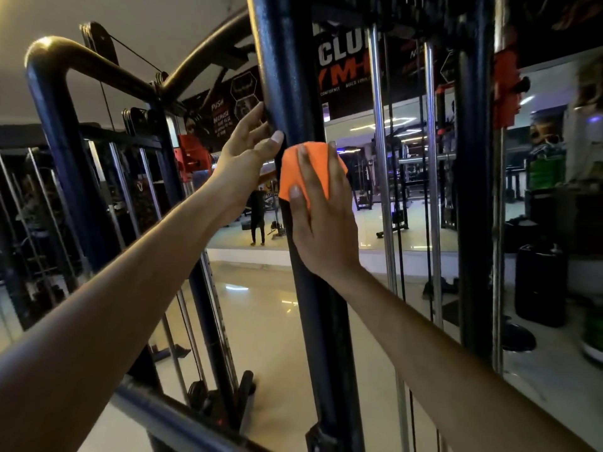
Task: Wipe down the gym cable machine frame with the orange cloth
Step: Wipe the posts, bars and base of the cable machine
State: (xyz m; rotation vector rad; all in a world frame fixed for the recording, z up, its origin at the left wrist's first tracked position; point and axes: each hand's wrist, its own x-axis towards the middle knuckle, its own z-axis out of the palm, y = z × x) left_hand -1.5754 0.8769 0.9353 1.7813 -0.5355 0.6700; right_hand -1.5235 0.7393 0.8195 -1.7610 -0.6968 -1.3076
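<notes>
Two bare forearms reach up from the bottom corners toward the middle of the view. At 7 o'clock, close under the left arm, a dark blue rail [169, 419] of the machine runs diagonally across the corner.

The right hand [321, 220] lies flat with fingers spread, pressing the orange cloth [305, 168] against the front of the post [290, 76], the dark upright of the cable machine that runs from 12 o'clock down past centre to 6 o'clock. The cloth sits at the centre of the view, bunched under the fingers, and shows above and to the left of them. The palm covers its lower part.

The left hand [248, 141] is just beside it at 10 o'clock from the cloth, gripping the left edge of the same post: the thumb lies on the near face and the fingers curl round the far side. Both hands touch the post and are close together, the left slightly higher, not touching each other.

At 9 to 11 o'clock a bent tube [49, 79] of the frame arches over, with pulleys [137, 117] and a thin cable [130, 53] behind it. At 1 to 3 o'clock chrome guide rods [378, 125] stand upright beside another dark post [473, 190], with a red bracket [505, 89] on its right. Behind the machine a wall mirror [408, 223] reflects a glossy floor [261, 321], other equipment and a standing person [257, 216].
</notes>
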